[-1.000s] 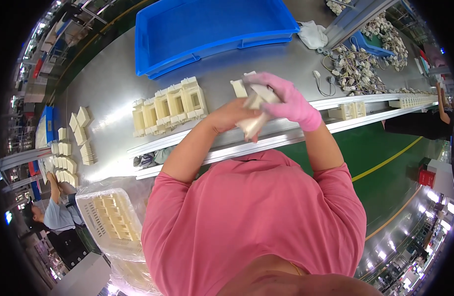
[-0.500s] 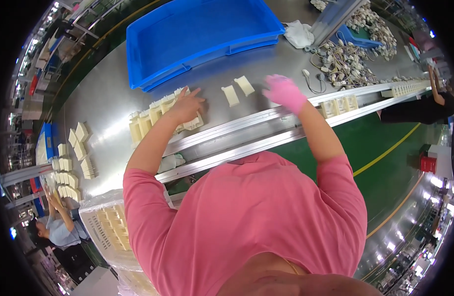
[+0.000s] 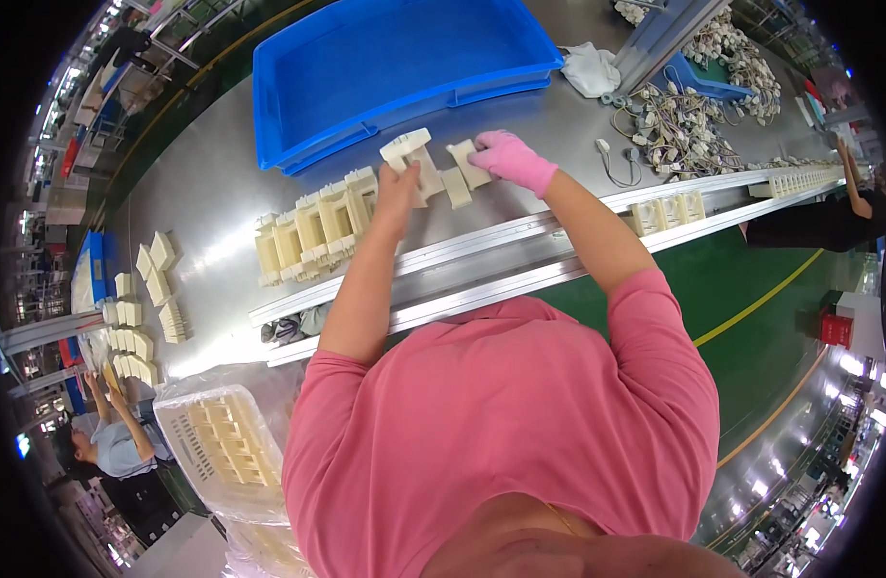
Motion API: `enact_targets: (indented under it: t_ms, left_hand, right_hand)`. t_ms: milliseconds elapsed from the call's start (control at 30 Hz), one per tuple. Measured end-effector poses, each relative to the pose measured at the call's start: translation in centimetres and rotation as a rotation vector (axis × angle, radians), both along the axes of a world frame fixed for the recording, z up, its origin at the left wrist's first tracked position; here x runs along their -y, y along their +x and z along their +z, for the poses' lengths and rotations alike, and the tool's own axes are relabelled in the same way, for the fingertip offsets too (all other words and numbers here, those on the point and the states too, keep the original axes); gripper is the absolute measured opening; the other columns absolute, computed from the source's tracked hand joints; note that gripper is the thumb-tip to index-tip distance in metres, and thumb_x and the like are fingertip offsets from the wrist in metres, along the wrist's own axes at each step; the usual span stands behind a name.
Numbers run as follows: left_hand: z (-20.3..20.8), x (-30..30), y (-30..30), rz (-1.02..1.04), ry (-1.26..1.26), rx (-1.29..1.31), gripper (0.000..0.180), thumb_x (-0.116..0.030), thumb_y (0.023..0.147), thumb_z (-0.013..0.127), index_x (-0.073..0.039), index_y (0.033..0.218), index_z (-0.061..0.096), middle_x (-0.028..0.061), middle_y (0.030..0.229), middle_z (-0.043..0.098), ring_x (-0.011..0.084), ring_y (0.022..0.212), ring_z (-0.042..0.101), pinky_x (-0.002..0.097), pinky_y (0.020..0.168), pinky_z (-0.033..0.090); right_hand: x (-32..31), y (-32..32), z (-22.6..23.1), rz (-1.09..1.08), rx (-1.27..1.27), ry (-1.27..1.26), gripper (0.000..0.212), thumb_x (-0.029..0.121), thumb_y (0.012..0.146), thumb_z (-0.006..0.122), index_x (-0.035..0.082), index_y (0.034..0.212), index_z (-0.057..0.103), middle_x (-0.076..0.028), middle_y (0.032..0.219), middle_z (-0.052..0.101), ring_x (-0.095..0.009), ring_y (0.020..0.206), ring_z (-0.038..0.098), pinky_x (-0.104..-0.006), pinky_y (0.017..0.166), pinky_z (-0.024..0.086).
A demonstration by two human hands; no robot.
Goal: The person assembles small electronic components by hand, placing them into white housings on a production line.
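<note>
My bare left hand grips a cream plastic housing, which it holds tilted above the steel bench. To its left stands a row of similar cream housings beside the metal rail. My right hand, in a pink glove, has its fingertips closed on the edge of a flat cream plastic piece. A second flat cream piece lies between my two hands, close to the housing.
A large blue tray sits beyond my hands. Bundled wires with white connectors lie at the right. Metal rails run along the near edge. More cream parts stand at far left, above a wrapped crate. People work at both sides.
My left hand has moved right from the row and now holds a housing. My right hand has moved left and closed on a flat cream piece.
</note>
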State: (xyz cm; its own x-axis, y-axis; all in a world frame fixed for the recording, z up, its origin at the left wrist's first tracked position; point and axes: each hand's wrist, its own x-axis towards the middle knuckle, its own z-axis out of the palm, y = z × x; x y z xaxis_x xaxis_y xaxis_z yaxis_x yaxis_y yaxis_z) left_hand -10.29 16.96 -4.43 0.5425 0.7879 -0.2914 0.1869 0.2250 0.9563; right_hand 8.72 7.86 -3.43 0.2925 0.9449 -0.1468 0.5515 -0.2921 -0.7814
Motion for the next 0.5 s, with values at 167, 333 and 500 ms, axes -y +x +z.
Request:
enact_targets:
  t_ms: [167, 333, 500]
  left_hand:
    - [3.7, 4.4, 0.6, -0.125, -0.11, 0.166, 0.034, -0.036, 0.093, 0.038, -0.009, 0.114, 0.039, 0.0058, 0.102, 0.049, 0.0144, 0.094, 0.05, 0.0282, 0.078, 0.042]
    - [2.8, 4.5, 0.7, -0.191, 0.061, 0.265, 0.037, -0.037, 0.095, 0.028, -0.01, 0.12, 0.036, 0.005, 0.109, 0.048, 0.0136, 0.1, 0.047, 0.0269, 0.083, 0.04]
    - [2.7, 4.1, 0.6, -0.202, 0.094, 0.385, 0.039, -0.037, 0.095, 0.026, -0.011, 0.124, 0.034, 0.0064, 0.113, 0.047, 0.0155, 0.102, 0.047, 0.0284, 0.085, 0.04]
  right_hand:
    - [3.3, -5.1, 6.8, -0.079, -0.468, -0.022, 0.025, 0.024, 0.077, 0.058, 0.0, 0.081, 0.051, -0.012, 0.071, 0.057, -0.025, 0.062, 0.057, -0.0341, 0.054, 0.045]
    - [3.7, -7.8, 4.6, -0.125, 0.208, 0.57, 0.034, 0.012, 0.08, 0.056, 0.002, 0.109, 0.043, -0.012, 0.066, 0.054, -0.027, 0.056, 0.054, -0.0327, 0.052, 0.044]
    - [4.2, -7.8, 5.6, -0.084, 0.173, 0.584, 0.046, 0.011, 0.079, 0.056, 0.003, 0.12, 0.036, -0.011, 0.069, 0.055, -0.028, 0.058, 0.055, -0.0327, 0.054, 0.044]
